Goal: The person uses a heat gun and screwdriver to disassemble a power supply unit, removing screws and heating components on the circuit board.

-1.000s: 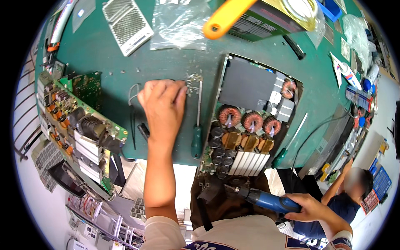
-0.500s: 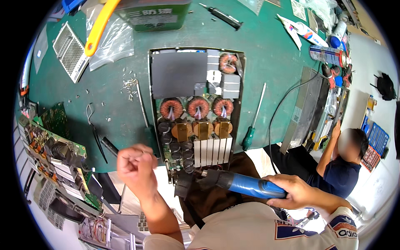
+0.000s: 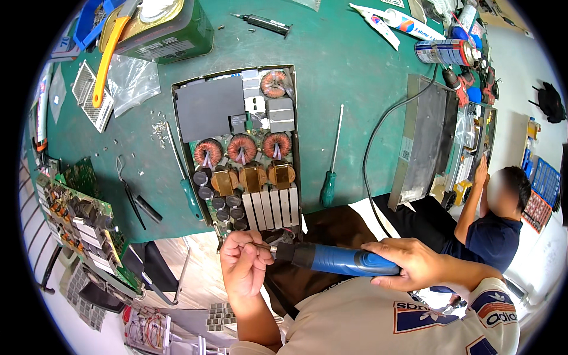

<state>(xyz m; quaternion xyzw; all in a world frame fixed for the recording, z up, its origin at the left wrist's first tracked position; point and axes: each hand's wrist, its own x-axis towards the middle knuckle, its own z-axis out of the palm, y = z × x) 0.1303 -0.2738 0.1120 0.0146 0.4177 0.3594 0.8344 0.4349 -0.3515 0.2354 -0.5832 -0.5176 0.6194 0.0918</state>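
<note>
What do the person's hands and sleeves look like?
The left hand and right hand are bare, with no gloves or watches. The right sleeve is short and off-white, with a dark blue, white and orange-red patch. The left sleeve is off-white too.

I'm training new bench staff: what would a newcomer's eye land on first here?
Probably the blue power tool, low in the middle, held in the person's right grip with its tip by the left grip. Just beyond lies an open circuit unit, three coppery coils across its middle. At upper left, a yellow handle juts past a green can.
</note>
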